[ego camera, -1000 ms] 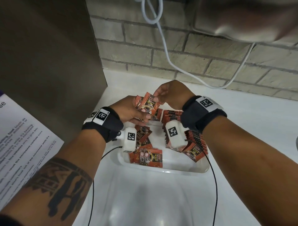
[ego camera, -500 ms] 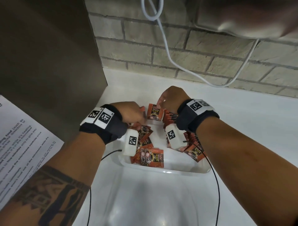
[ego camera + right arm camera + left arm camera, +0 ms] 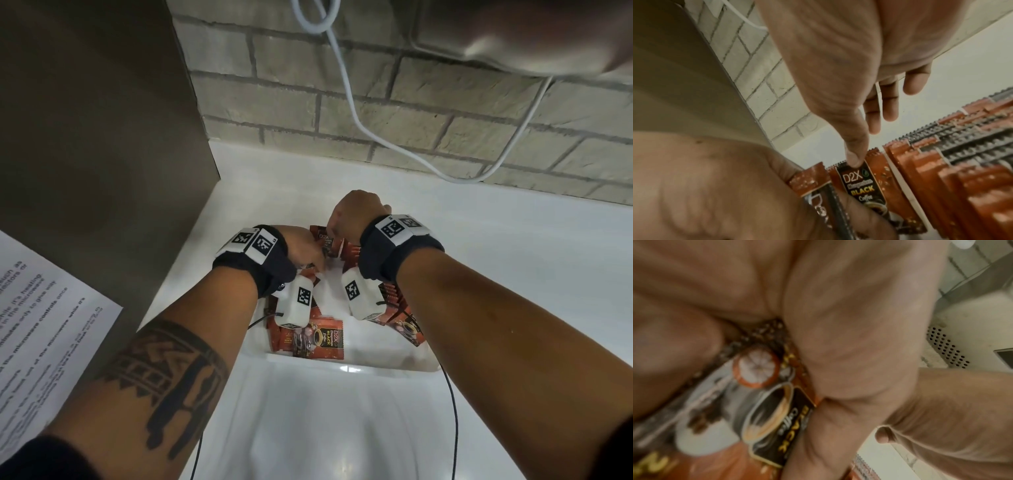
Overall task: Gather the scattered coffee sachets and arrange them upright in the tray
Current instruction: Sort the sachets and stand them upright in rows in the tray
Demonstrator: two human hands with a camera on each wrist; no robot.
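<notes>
Where the head view hides the fingers behind the wrists, the right wrist view shows the right hand (image 3: 838,68) with its thumb tip on the top edge of an upright coffee sachet (image 3: 865,183) at the far end of the standing row (image 3: 941,170); its other fingers hang relaxed, and a pinch cannot be told. The left hand (image 3: 838,321) grips a bunch of sachets (image 3: 756,410) beside it. In the white tray (image 3: 376,368), loose sachets (image 3: 318,339) lie flat near its front edge, and the row runs front to back along its right side.
</notes>
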